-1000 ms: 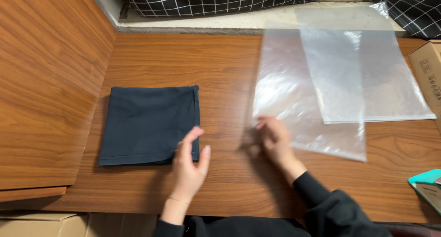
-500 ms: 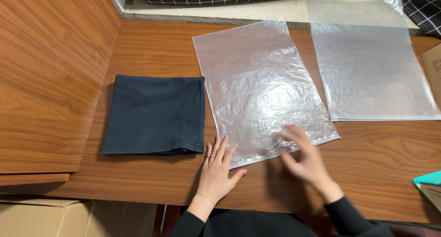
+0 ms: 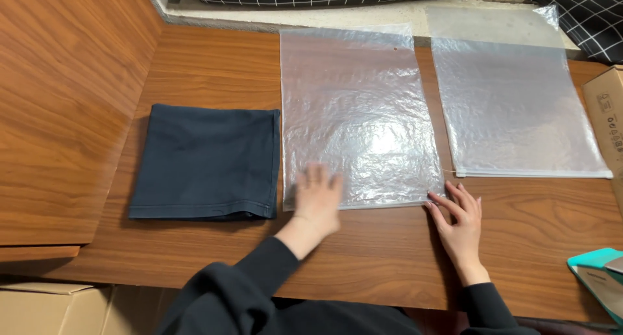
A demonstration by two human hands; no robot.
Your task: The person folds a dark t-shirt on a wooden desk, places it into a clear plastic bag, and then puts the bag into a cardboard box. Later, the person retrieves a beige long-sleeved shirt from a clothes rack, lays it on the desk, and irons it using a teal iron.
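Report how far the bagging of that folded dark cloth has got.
Done: the dark cloth lies folded flat on the wooden table, and a clear plastic bag lies straight beside it. In hand: the left hand presses the bag's near left corner, the right hand touches its near right corner. Left: the cloth is not in the bag; a second bag lies untouched.

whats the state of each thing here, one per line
near plastic bag: flat, empty, straight on the table
far plastic bag: flat, empty, untouched
dark cloth: folded, beside near bag
left hand: flat on the near bag's lower edge
right hand: fingertips at the near bag's corner
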